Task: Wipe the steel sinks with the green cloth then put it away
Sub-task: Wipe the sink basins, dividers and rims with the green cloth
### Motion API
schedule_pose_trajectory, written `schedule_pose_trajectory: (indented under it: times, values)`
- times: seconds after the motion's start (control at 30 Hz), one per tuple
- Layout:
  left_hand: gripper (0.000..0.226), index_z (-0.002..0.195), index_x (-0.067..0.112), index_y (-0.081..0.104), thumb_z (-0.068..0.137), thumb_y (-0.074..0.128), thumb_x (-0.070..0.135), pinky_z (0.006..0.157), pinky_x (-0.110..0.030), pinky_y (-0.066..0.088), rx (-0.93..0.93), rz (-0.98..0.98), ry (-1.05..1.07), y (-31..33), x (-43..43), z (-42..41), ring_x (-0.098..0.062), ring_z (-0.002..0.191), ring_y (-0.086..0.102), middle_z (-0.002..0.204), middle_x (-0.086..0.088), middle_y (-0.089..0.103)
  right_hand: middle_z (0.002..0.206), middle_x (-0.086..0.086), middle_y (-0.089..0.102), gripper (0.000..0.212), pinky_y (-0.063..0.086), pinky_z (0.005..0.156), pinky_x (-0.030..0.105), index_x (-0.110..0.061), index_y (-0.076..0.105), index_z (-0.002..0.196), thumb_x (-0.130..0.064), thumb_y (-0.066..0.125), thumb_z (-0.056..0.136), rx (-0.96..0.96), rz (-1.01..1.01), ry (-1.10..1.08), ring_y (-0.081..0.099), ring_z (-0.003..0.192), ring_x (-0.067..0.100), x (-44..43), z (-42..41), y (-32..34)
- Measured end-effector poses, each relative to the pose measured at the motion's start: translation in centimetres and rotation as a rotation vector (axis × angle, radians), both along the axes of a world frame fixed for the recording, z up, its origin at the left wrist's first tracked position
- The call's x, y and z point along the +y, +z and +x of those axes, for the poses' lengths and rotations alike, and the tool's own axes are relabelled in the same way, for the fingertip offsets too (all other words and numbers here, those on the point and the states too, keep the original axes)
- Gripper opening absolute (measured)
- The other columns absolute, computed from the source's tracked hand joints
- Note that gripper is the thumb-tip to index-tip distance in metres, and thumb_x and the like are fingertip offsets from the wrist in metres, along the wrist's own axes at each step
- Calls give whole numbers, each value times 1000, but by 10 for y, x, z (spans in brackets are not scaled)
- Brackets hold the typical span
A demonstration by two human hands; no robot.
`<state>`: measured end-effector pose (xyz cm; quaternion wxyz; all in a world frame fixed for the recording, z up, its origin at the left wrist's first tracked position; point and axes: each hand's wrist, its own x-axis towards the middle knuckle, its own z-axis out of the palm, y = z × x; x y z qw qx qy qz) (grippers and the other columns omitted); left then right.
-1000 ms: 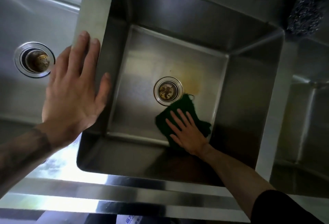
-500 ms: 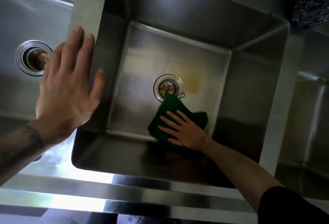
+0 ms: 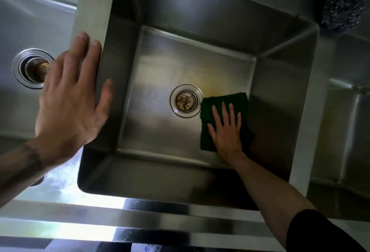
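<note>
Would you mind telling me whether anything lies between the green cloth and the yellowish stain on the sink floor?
Nothing visible does. The right hand presses flat on the green cloth, and the cloth's far edge meets the yellowish stain, just right of the drain. Only bare steel floor lies there.

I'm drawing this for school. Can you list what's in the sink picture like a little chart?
Place: middle sink, steel
Cloth: green cloth, flat on the sink floor, right of the drain
Right hand: straight fingers pressing on the cloth
Left hand: open, on the rim between two sinks
Stain: yellowish mark just beyond the cloth, beside the drain
Also there: steel scourer at the far right corner
</note>
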<state>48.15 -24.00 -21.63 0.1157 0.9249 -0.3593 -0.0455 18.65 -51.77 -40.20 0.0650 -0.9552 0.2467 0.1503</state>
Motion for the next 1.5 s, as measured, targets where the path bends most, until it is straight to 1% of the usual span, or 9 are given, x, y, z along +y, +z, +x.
schedule_pose_trajectory:
  times: [0.2,0.37,0.53,0.73,0.97,1.2,1.33,1.4,1.5]
  values:
    - [67,165,5,26,108,38,39,119,-59,31,8,-26,26,5,-5,-4,-50,144,38,172,-20,23,175,16,-1,74,7,126,66,-20,7,168,-60,20,107,37,24,-50,-5,161,39,25,-17,0]
    - [67,165,5,26,108,35,40,121,-60,31,-16,-13,11,2,-3,0,-49,147,38,172,-19,25,174,13,11,68,11,126,67,-26,18,166,-59,23,107,-29,-19,-178,4,161,39,13,25,-6]
    - [65,165,9,29,108,38,39,120,-59,34,-31,-20,61,4,-4,-5,-50,139,44,173,-15,26,173,13,17,67,14,125,66,-25,22,166,-58,24,108,-111,-61,-355,10,160,38,-17,85,-7]
    - [66,165,9,29,107,40,40,122,-56,34,-31,-8,73,7,-4,-6,-48,141,43,173,-14,26,174,13,14,71,10,127,64,-23,21,166,-61,24,106,-82,-33,-321,6,161,37,19,39,-4]
    - [67,166,11,27,108,36,43,124,-51,31,-48,25,67,5,-5,-6,-44,144,43,174,-11,25,172,19,16,73,11,125,67,-23,18,167,-63,20,106,-138,-50,-438,10,159,43,-23,110,-11]
    - [68,166,11,26,108,34,44,124,-51,30,-43,50,65,7,-6,-5,-44,145,43,174,-11,25,171,14,23,66,14,127,62,-23,24,166,-57,23,109,-138,-86,-379,17,159,38,3,74,-9]
    - [67,166,11,27,108,35,44,124,-51,30,-46,48,56,6,-5,-4,-43,147,42,174,-12,24,171,18,21,69,15,125,65,-18,25,165,-57,22,108,-209,-104,-600,16,159,41,-30,120,-16]
    - [67,166,11,27,109,34,44,125,-50,30,-47,45,55,5,-5,-3,-42,148,41,174,-12,24,173,18,15,72,10,126,64,-17,20,166,-58,19,107,-231,-72,-670,10,160,41,-21,151,-18]
    - [67,166,11,27,109,34,44,125,-50,30,-41,39,46,5,-5,-4,-41,149,41,174,-12,24,172,18,18,68,6,127,60,-17,21,166,-54,21,110,-253,-85,-480,13,159,40,-6,173,-20]
